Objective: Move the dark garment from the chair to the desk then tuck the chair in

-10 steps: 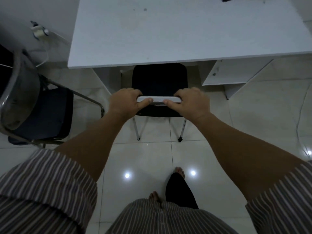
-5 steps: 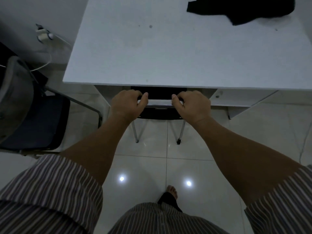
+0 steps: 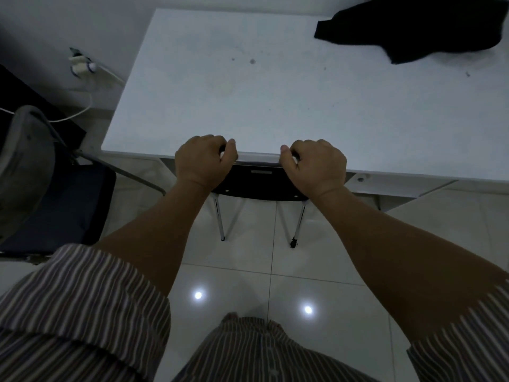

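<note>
The dark garment (image 3: 407, 31) lies crumpled on the far right of the white desk (image 3: 275, 100). The black chair (image 3: 259, 183) stands under the desk's front edge; its seat is hidden beneath the top, and only its backrest and two chrome rear legs show. My left hand (image 3: 205, 161) grips the left end of the backrest's top. My right hand (image 3: 315, 165) grips the right end. Both sets of knuckles are at the desk's front edge.
A second chair (image 3: 55, 205) with a dark seat and metal frame stands to the left of the desk. A white plug and cable (image 3: 81, 67) hang at the wall behind it. A white shelf unit (image 3: 385, 188) sits under the desk's right side. Glossy floor tiles lie below.
Both hands have pushed the chair forward under the desk until the backrest reached the desk's edge. The seat has gone out of sight. The view has tilted up, showing the garment on the desk.
</note>
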